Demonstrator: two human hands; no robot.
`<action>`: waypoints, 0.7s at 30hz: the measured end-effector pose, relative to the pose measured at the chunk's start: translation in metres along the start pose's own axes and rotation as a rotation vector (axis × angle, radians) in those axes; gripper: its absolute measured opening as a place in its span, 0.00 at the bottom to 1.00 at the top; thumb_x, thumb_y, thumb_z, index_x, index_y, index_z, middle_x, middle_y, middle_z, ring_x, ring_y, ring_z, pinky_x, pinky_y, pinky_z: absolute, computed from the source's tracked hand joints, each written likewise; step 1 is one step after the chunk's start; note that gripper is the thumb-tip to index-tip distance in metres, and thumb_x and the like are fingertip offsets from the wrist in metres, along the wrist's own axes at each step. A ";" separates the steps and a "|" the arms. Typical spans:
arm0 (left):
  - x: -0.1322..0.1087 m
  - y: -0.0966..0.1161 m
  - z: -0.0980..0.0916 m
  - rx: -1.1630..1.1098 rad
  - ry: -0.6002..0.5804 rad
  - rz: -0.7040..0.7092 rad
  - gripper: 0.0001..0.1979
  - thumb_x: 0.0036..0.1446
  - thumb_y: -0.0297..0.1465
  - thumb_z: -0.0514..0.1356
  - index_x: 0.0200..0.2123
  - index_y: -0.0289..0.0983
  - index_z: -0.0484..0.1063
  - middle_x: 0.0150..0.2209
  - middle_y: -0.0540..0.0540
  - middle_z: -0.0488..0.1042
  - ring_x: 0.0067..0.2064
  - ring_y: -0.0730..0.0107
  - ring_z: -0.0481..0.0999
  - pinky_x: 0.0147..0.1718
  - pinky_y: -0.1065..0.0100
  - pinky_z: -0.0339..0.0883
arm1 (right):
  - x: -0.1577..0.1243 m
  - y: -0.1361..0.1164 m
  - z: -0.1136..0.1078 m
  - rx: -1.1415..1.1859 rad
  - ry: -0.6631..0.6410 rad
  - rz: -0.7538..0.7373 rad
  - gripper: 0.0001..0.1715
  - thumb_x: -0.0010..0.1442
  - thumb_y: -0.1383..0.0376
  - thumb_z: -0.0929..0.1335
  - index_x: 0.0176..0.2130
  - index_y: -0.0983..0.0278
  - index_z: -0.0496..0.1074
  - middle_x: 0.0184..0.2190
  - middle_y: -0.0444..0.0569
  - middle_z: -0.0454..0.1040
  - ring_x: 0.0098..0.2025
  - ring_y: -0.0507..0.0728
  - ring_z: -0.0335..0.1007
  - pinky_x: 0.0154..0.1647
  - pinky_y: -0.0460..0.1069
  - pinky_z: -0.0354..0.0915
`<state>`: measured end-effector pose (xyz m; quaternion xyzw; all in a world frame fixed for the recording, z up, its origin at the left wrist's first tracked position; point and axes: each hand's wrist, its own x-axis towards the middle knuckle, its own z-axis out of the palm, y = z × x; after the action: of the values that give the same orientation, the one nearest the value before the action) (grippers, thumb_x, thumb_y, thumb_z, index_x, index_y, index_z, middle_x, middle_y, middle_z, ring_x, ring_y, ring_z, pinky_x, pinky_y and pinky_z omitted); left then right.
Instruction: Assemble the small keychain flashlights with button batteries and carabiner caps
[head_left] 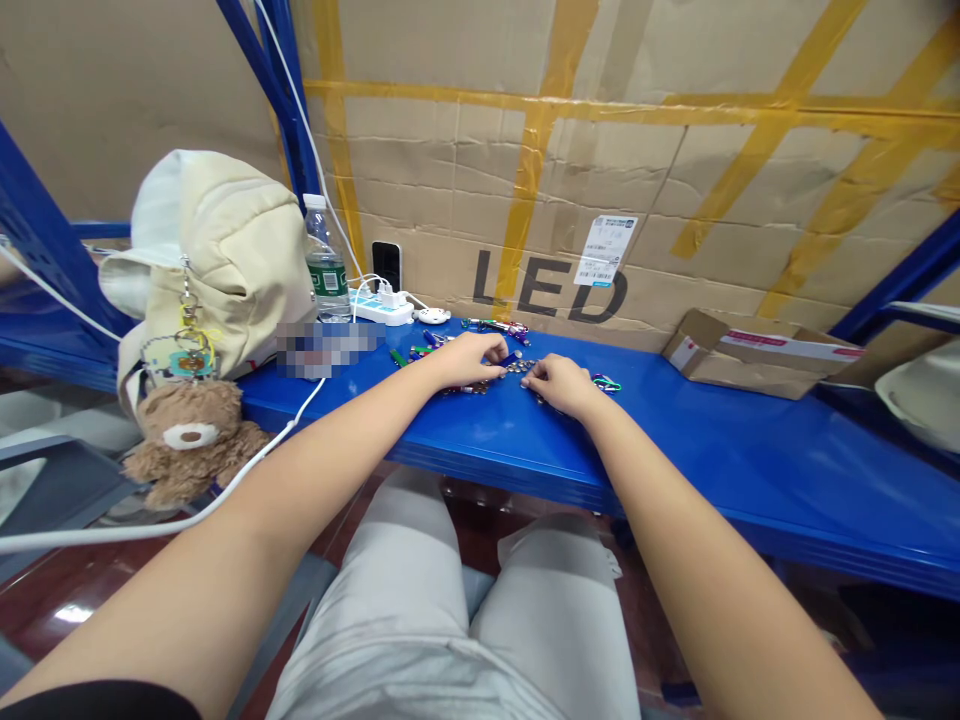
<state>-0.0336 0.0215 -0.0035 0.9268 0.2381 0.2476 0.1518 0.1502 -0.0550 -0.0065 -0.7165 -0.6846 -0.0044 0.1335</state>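
Observation:
My left hand (pixel 471 362) is over the blue shelf top, its fingers curled beside a small dark blue piece (pixel 511 357). Whether that piece is in its grip or just next to it I cannot make out. Small shiny metal pieces (pixel 519 367) lie in a loose group between my hands, and more sit under the left one. My right hand (pixel 561 384) has thumb and fingertips pinched together at the edge of this group; what they hold is too small to name. Right of it lies a green and blue looped piece (pixel 607 383). Several colourful slim metallic pieces (pixel 501 327) rest behind my left hand.
A cream bag (pixel 240 240) with a teddy bear (pixel 193 435) stands left, beside a water bottle (pixel 328 265). A power strip (pixel 382 308) and phone (pixel 387 264) are behind. An open cardboard box (pixel 757 352) sits right. A white cable (pixel 255 465) crosses the shelf's front edge.

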 end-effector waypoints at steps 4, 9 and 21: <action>0.000 -0.001 0.000 0.002 -0.021 -0.004 0.11 0.51 0.30 0.61 0.40 0.36 0.69 0.41 0.45 0.77 0.42 0.67 0.76 0.43 0.67 0.68 | 0.001 0.007 0.000 0.054 0.069 -0.044 0.13 0.59 0.58 0.66 0.29 0.61 0.76 0.38 0.48 0.77 0.41 0.57 0.70 0.38 0.48 0.60; 0.000 0.000 -0.001 0.014 -0.041 -0.016 0.12 0.51 0.30 0.61 0.41 0.35 0.69 0.41 0.45 0.76 0.42 0.67 0.76 0.42 0.67 0.67 | 0.003 0.017 0.002 0.091 0.032 -0.079 0.13 0.54 0.54 0.69 0.32 0.60 0.78 0.37 0.49 0.78 0.40 0.58 0.70 0.41 0.49 0.63; -0.001 0.000 0.000 0.012 -0.070 -0.030 0.12 0.51 0.29 0.61 0.41 0.35 0.69 0.39 0.46 0.77 0.40 0.68 0.76 0.41 0.68 0.68 | 0.001 0.000 -0.002 -0.041 -0.081 -0.053 0.09 0.58 0.63 0.65 0.32 0.60 0.75 0.38 0.50 0.77 0.43 0.60 0.69 0.43 0.54 0.60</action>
<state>-0.0338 0.0213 -0.0041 0.9322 0.2479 0.2112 0.1580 0.1511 -0.0547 -0.0041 -0.7005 -0.7079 0.0070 0.0907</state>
